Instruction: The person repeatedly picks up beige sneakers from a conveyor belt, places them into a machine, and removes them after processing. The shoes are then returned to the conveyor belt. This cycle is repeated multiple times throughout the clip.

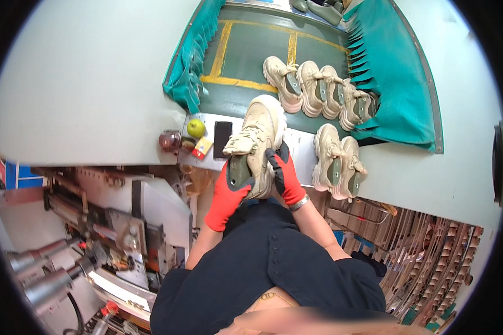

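Observation:
A beige sneaker (261, 124) with a thick pale sole is held up in front of me, toe pointing away. My left hand (227, 192), in a red glove with dark fingertips, grips its heel end by the ankle opening, where a dark green shoe last (240, 171) shows. My right hand (285, 174), gloved the same, is closed on the sole side near the heel. Two more sneakers (326, 155) stand side by side at the right of the metal ledge. Beyond them, several matching sneakers (312, 88) form a row on the green conveyor belt.
Green strip curtains (397, 84) hang on both sides of the belt (251, 50). On the ledge lie a phone (223, 138), a green fruit (195, 128), a small yellow-and-red box (202, 148) and a dark jar (170, 140). Machinery (123, 229) stands at lower left, a rack (425, 251) at lower right.

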Demonstrator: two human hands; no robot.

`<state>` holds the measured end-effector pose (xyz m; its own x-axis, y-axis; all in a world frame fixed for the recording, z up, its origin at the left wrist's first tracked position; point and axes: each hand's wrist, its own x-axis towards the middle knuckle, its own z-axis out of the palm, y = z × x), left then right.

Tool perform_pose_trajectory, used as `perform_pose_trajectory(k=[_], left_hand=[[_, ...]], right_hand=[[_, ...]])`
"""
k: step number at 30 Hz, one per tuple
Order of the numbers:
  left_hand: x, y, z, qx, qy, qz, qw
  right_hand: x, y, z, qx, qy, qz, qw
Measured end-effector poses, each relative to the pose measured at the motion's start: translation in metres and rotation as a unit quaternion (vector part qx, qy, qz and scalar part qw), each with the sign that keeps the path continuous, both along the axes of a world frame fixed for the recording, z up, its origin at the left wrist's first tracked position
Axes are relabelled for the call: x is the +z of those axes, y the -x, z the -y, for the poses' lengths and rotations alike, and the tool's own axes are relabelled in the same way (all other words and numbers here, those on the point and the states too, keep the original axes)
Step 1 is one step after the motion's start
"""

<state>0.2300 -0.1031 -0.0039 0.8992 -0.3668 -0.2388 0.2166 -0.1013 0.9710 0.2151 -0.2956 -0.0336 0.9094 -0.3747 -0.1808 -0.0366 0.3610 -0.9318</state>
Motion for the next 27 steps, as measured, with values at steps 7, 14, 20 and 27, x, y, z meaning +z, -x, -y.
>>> perform_pose_trajectory(k=[7, 14, 20, 27], left_hand=[[-0.082, -0.103, 0.018, 0.074, 0.045, -0.068, 0.994], [-0.172, -0.202, 0.065, 0.122, -0.027, -0.024, 0.992], [-0.159, -0.291, 0.162, 0.133, -0.257, 0.035, 0.957], [-0.242, -0.327, 0.269, 0.010, -0.376, 0.111, 0.920]], right_hand=[[-0.061, -0.068, 0.031, 0.044, -0.038, -0.134, 0.989], [-0.104, -0.146, 0.139, -0.077, 0.224, -0.128, 0.963], [-0.160, -0.205, 0.225, -0.086, 0.393, -0.226, 0.887], [-0.192, -0.247, 0.200, 0.021, 0.424, -0.337, 0.840]])
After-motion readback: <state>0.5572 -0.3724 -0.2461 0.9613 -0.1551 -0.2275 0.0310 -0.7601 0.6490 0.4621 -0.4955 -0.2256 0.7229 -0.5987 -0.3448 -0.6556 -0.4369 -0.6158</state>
